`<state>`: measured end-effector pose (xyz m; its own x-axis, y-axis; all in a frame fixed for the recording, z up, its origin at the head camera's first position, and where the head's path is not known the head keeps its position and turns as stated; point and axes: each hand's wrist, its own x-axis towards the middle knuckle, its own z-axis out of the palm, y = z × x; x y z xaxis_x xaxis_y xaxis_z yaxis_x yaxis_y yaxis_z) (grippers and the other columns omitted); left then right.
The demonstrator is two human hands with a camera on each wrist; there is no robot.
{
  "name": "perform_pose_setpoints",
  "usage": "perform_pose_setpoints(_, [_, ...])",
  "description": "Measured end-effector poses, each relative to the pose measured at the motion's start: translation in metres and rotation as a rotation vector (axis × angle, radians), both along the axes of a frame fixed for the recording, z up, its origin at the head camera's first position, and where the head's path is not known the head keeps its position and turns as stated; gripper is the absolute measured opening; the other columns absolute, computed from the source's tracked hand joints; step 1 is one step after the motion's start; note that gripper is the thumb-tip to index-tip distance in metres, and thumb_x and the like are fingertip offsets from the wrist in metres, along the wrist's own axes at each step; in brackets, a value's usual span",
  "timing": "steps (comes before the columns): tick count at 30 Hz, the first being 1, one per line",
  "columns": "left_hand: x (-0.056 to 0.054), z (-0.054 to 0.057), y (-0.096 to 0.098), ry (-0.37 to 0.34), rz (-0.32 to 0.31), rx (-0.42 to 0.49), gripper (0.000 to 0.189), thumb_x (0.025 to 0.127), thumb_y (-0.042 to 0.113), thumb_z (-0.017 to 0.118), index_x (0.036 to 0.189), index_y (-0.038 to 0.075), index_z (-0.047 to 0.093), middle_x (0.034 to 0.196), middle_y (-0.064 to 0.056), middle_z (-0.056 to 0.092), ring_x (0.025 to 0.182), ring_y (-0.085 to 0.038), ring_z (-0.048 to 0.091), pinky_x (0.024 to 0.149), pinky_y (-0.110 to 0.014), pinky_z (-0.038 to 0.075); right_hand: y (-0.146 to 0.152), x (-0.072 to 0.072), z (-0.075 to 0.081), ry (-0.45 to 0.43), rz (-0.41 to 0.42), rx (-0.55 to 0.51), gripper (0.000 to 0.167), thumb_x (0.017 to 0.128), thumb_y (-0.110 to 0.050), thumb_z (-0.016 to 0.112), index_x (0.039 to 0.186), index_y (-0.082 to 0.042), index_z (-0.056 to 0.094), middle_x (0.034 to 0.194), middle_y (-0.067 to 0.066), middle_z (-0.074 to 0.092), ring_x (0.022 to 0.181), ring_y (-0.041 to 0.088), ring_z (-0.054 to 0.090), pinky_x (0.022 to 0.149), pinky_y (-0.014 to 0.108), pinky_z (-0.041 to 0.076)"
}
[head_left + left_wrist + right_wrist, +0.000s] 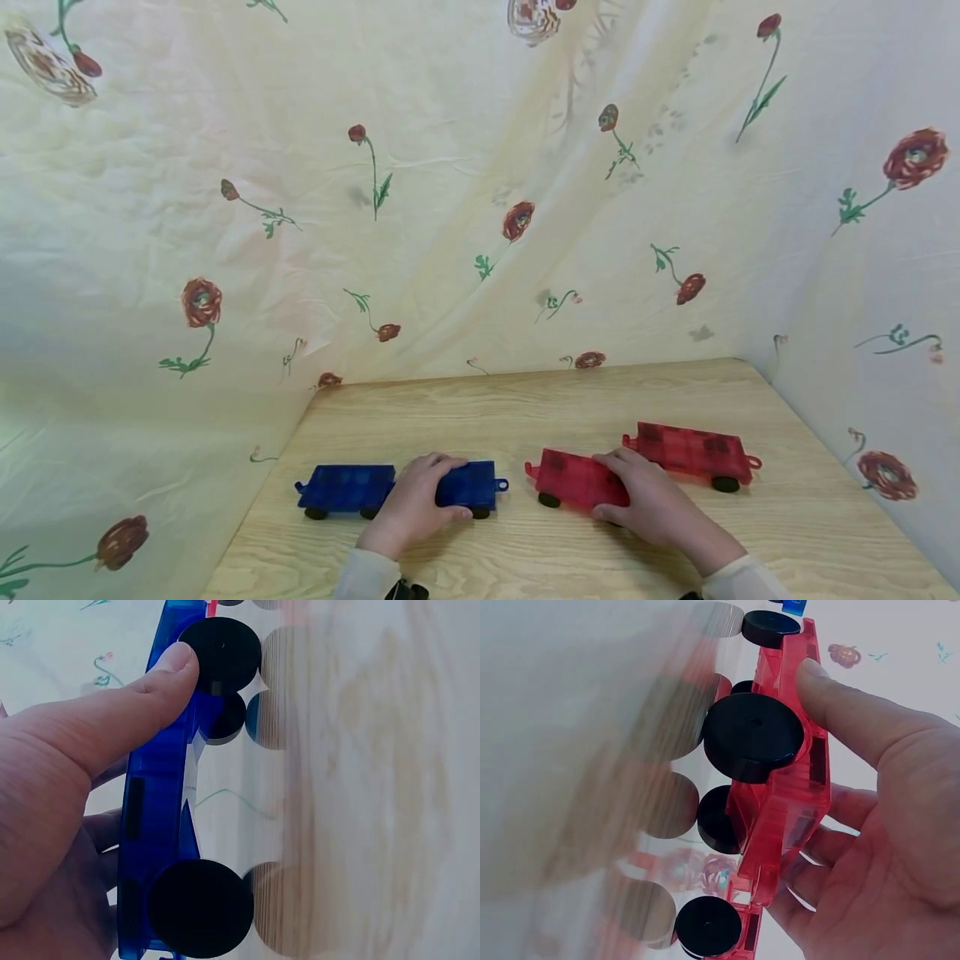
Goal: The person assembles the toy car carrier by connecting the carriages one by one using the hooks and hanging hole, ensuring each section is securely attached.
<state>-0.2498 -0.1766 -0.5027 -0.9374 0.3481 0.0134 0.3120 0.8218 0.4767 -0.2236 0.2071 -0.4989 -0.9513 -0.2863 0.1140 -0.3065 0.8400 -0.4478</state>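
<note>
My left hand (pixel 416 504) grips a blue toy wagon (pixel 474 483) by its long sides, thumb in front and fingers behind. In the left wrist view its thumb lies beside a black wheel (pixel 222 654) of that wagon. A second blue wagon (pixel 347 485) stands just left of the hand, the gap between the two hidden behind it. To the right, my right hand (pixel 656 504) holds a red toy wagon (pixel 573 479) the same way, thumb on its near side in the right wrist view. Behind that hand stands another red wagon (pixel 697 450), angled, with a loop at its right end.
All the wagons stand on a light wood-grain tabletop (pixel 480 425). Pale cloth with printed poppies (pixel 435 217) rises along the back and both sides of the table. A short stretch of wood separates the held blue wagon's loop from the held red wagon's hook.
</note>
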Motion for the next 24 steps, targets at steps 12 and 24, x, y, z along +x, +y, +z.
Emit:
perform_pose_setpoints(12, [-0.001, -0.003, -0.006, -0.041, -0.018, 0.085, 0.078, 0.084, 0.056, 0.081, 0.153, 0.031, 0.055, 0.146, 0.005, 0.053, 0.145, -0.036, 0.041, 0.108, -0.069, 0.04, -0.005, 0.002, 0.001, -0.021, 0.044, -0.019, 0.072, 0.083, -0.046, 0.089, 0.142, -0.014, 0.064, 0.137, 0.003, 0.061, 0.138, 0.04, 0.05, 0.108, 0.064, 0.043])
perform_pose_setpoints(24, [0.002, 0.0, -0.011, -0.079, -0.023, 0.161, 0.077, 0.087, 0.053, 0.08, 0.154, 0.03, 0.053, 0.15, 0.004, 0.05, 0.142, -0.032, 0.044, 0.107, -0.065, 0.044, -0.011, 0.005, 0.002, -0.051, 0.071, -0.03, 0.074, 0.082, -0.043, 0.091, 0.145, -0.014, 0.063, 0.137, 0.0, 0.061, 0.131, 0.033, 0.055, 0.105, 0.057, 0.048])
